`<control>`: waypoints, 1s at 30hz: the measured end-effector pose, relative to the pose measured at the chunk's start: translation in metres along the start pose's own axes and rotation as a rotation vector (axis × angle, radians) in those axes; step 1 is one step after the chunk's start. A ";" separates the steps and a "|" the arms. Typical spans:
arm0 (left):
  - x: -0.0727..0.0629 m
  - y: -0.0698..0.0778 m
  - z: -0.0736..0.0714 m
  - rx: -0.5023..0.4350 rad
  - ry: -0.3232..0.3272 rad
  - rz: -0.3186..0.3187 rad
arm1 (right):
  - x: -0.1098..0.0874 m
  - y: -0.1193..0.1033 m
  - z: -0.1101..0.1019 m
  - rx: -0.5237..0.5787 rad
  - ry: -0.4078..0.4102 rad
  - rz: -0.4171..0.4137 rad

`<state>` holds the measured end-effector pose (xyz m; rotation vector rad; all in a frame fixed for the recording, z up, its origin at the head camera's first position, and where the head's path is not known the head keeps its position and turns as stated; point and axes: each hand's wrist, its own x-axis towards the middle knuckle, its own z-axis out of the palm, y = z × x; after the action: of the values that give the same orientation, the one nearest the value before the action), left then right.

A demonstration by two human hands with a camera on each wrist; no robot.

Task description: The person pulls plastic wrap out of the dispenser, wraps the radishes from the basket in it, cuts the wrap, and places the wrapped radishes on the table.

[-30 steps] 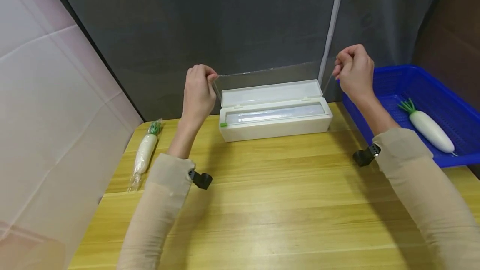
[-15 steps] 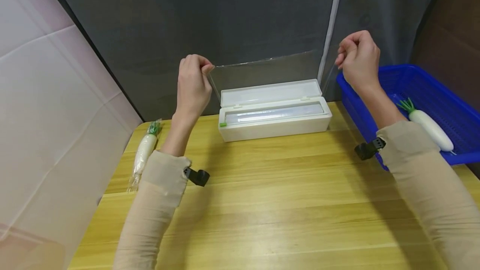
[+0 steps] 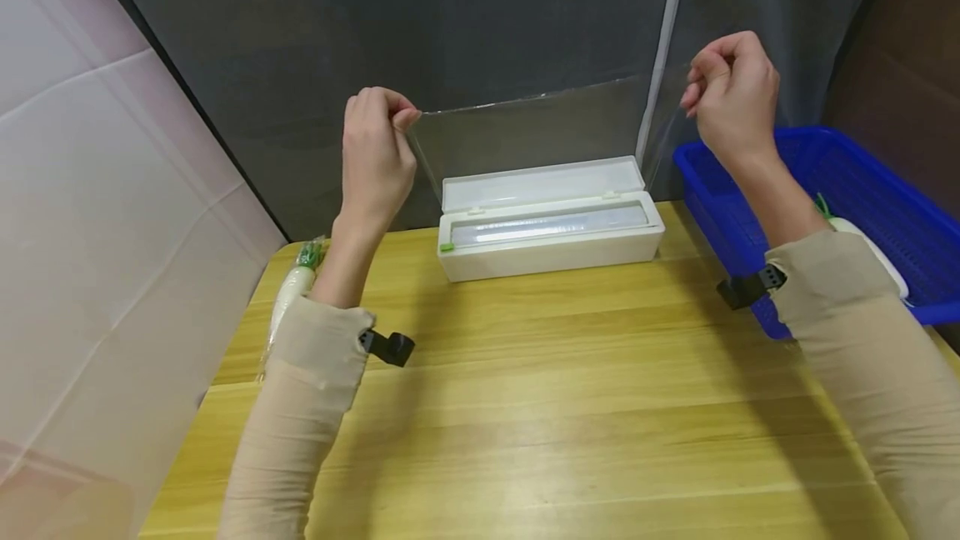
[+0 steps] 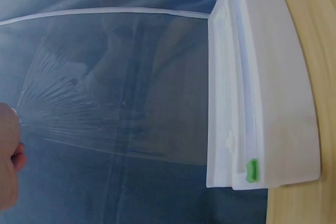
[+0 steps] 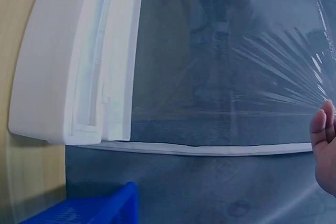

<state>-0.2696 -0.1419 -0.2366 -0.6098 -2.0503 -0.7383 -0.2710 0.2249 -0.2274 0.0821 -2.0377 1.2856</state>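
Note:
A sheet of clear cling film (image 3: 540, 127) stretches up from the white dispenser box (image 3: 555, 252), whose lid stands tipped back. My left hand (image 3: 375, 152) pinches the film's upper left corner between thumb and fingers. The opposite corner is pinched by my right hand (image 3: 735, 98), which is held somewhat higher. In the right wrist view, creases fan across the film (image 5: 283, 66) from the fingertips. The left wrist view shows similar creases spreading from the left hand (image 4: 8, 156). A green slider (image 3: 447, 247) sits at the box's left end, and a film roll (image 3: 551, 225) lies inside.
On the left of the wooden table (image 3: 525, 407) lies a film-wrapped white radish (image 3: 291, 294), partly behind the left forearm. A blue basket (image 3: 930, 232) at the right holds another white radish (image 3: 873, 252), partly covered by the right sleeve. A dark curtain (image 3: 450, 23) hangs behind the box.
Both hands have risen and spread slightly apart, drawing a longer stretch of film up out of the box. The box has stayed in place.

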 end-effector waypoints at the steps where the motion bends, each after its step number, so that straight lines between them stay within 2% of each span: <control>1: 0.000 0.000 -0.001 0.000 0.004 0.009 | 0.000 -0.002 -0.001 0.004 0.000 -0.002; 9: -0.002 0.002 -0.008 -0.022 -0.003 0.096 | -0.005 -0.005 -0.011 0.045 -0.037 -0.018; 17: -0.019 0.013 -0.020 -0.046 -0.054 0.166 | -0.021 0.000 -0.027 0.102 -0.052 -0.069; 24: -0.031 0.023 -0.030 -0.109 -0.027 0.214 | -0.035 -0.007 -0.038 0.138 -0.056 -0.118; 30: -0.039 0.031 -0.038 -0.147 -0.014 0.217 | -0.042 -0.012 -0.041 0.221 -0.051 -0.147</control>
<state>-0.2080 -0.1519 -0.2432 -0.9074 -1.9161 -0.7616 -0.2130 0.2389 -0.2330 0.3636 -1.8862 1.4224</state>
